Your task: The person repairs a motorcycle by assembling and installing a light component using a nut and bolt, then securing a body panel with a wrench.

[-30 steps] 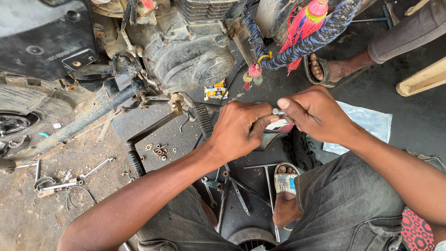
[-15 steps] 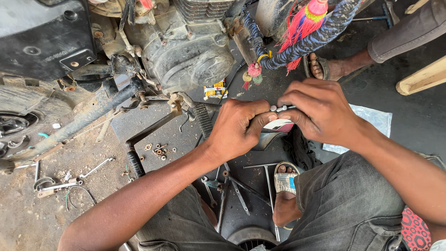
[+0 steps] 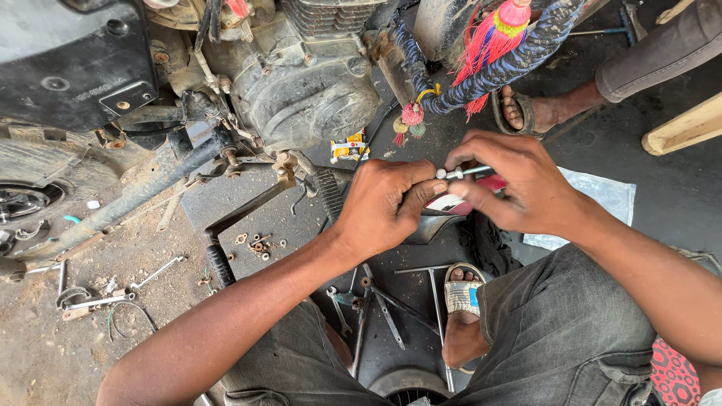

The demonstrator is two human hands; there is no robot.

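Nearest the camera, the person's grey trousers (image 3: 556, 338) are filling the bottom of the view, and a sandalled foot (image 3: 460, 312) is resting on the dark floor (image 3: 662, 180) between the knees. Around that foot, a long T-handled wrench (image 3: 435, 301) and a few spanners (image 3: 342, 308) are lying loose on the floor. Just above them the two hands are meeting in the middle of the view: the left hand (image 3: 383, 203) is curling closed, its thumb and forefinger pinching one end of a small silver bolt (image 3: 460, 173), while the right hand (image 3: 511, 184) is clenching around the other end, fingers folded over it. The bolt is being held level in the air between the two hands, above a red and white part (image 3: 451, 201) that is showing partly beneath the fingers; what that part is cannot be told. To the left, small nuts and washers (image 3: 256, 242) are sitting on a flat dark plate, and further left another spanner (image 3: 154, 272) is lying on the sandy ground. A clear plastic bag (image 3: 602, 199) is lying on the floor to the right of the hands. Farther off, a motorcycle engine (image 3: 308, 83) is standing with a footrest (image 3: 329, 192) sticking out toward the hands, and a bar wrapped in blue cord with red and pink tassels (image 3: 489, 53) is hanging beside it. At the far right, another person's sandalled foot (image 3: 526, 109) is standing on the floor.
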